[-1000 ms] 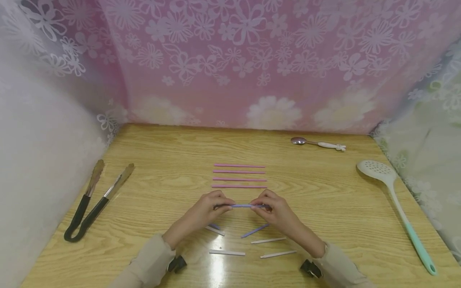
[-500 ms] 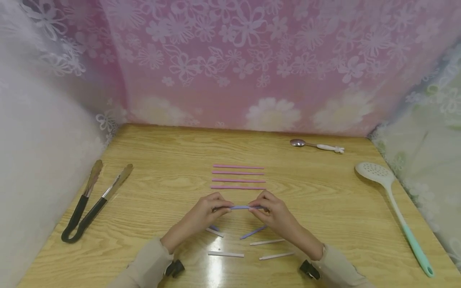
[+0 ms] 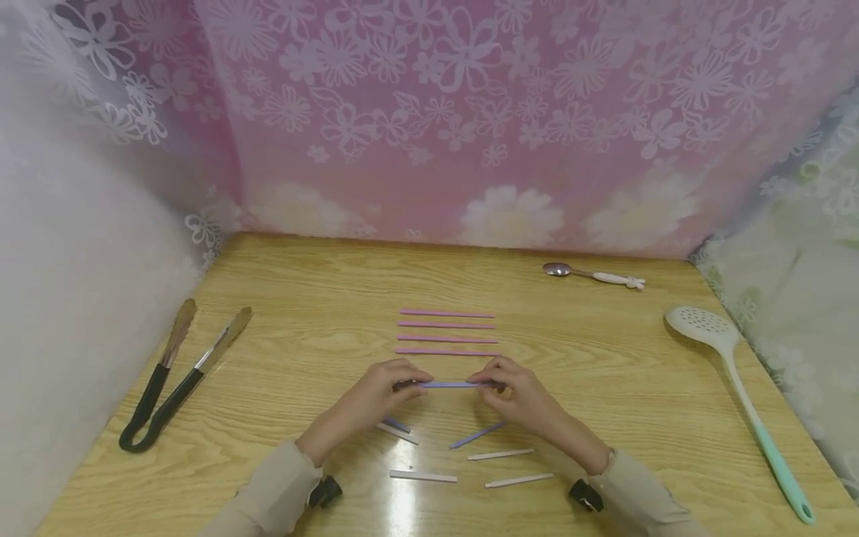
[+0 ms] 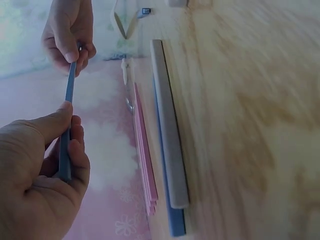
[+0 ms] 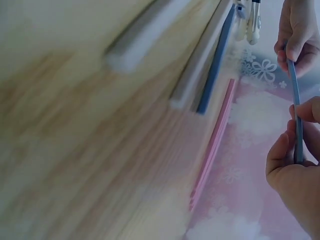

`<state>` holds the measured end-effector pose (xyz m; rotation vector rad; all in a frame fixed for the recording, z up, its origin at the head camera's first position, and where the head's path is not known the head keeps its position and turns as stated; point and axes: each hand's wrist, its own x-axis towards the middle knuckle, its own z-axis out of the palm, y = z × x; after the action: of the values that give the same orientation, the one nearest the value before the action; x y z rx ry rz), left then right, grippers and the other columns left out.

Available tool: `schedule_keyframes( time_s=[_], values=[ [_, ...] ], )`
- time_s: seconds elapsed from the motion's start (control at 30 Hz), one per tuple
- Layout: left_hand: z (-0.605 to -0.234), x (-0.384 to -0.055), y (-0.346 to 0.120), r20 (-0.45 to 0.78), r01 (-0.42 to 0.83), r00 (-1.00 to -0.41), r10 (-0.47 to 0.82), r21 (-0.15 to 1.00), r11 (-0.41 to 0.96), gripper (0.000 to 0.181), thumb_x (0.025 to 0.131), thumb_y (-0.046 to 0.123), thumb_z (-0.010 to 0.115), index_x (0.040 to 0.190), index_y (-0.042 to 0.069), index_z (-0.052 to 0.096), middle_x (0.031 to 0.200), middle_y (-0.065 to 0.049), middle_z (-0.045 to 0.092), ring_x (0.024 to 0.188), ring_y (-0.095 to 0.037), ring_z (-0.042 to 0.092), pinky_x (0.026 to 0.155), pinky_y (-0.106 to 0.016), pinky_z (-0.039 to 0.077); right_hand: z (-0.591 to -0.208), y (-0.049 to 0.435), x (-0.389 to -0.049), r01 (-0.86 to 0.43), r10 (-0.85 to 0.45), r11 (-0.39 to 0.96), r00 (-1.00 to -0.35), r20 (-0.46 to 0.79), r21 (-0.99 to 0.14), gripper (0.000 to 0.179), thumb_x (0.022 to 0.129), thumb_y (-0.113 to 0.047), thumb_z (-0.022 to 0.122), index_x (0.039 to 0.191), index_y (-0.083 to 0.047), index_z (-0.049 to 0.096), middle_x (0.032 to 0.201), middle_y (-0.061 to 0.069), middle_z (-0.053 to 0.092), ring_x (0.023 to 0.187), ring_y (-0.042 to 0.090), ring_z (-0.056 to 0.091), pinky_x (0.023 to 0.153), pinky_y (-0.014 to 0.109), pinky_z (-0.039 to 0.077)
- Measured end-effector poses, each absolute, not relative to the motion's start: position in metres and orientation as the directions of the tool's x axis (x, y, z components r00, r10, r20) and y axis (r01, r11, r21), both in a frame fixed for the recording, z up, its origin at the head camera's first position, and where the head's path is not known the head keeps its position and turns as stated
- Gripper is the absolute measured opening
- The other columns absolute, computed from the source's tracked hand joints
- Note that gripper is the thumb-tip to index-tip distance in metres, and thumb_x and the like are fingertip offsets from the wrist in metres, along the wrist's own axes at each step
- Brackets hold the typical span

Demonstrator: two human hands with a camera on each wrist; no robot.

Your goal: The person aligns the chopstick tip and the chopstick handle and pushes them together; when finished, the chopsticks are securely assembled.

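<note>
A slim blue stick (image 3: 448, 385) is held level between both hands, above the table. My left hand (image 3: 377, 394) pinches its left end between thumb and fingers. The right hand (image 3: 522, 394) pinches the other end likewise, and the middle of the stick shows between them. Just beyond the hands, several pink sticks (image 3: 448, 340) lie in parallel rows. Closer to me lies another blue stick (image 3: 478, 435), slanted, below the right hand. A further blue stick (image 3: 397, 424) lies partly behind the left hand, beside a pale stick (image 3: 400, 434).
More pale sticks (image 3: 423, 476) lie near the front of the wooden table (image 3: 302, 283). Black-handled tongs (image 3: 153, 403) rest spread at the left. At the right lies a slotted skimmer (image 3: 701, 322) with a green handle, and a spoon (image 3: 557, 269) is at the back right.
Both hands have slid slightly apart along the blue stick, so more of its middle shows. Sticks and utensils on the table keep their places.
</note>
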<state>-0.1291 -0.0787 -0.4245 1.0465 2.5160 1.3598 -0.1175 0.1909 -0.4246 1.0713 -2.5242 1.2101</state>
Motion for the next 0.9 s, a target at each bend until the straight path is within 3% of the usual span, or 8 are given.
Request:
schedule_keyframes(
  time_s=[0.3,0.53,0.9],
  values=[
    [-0.433,-0.135,-0.091,0.243,0.525,-0.783,0.572,0.752,0.399,0.020,0.088,0.003,0.064,0.108,0.001,0.068,0.099,-0.006,0.068,0.083,-0.011,0.061,0.073,-0.019,0.052,-0.431,0.198,-0.124,-0.577,-0.472,0.514,-0.808,0.352,-0.635,0.013,0.079,0.004,0.073,0.089,-0.003,0.071,0.083,-0.002,0.060,0.074,0.005,0.055,0.065,0.020,0.051],
    [-0.438,-0.147,-0.089,0.227,0.519,-0.801,0.554,0.723,0.455,0.017,0.087,0.005,0.066,0.103,0.002,0.070,0.101,-0.008,0.069,0.092,-0.020,0.064,0.080,-0.026,0.053,-0.439,0.200,-0.134,-0.552,-0.481,0.555,-0.823,0.301,-0.622,0.010,0.080,0.001,0.073,0.089,-0.003,0.071,0.083,-0.001,0.060,0.073,0.006,0.054,0.065,0.021,0.051],
    [-0.444,-0.166,-0.081,0.123,0.470,-0.816,0.565,0.708,0.526,0.017,0.090,0.005,0.063,0.104,-0.001,0.069,0.100,-0.011,0.069,0.095,-0.024,0.064,0.086,-0.034,0.053,-0.449,0.201,-0.148,-0.372,-0.428,0.616,-0.898,0.101,-0.695,0.010,0.088,-0.011,0.067,0.095,-0.004,0.072,0.088,-0.001,0.061,0.082,0.012,0.059,0.075,0.023,0.053]
  ],
)
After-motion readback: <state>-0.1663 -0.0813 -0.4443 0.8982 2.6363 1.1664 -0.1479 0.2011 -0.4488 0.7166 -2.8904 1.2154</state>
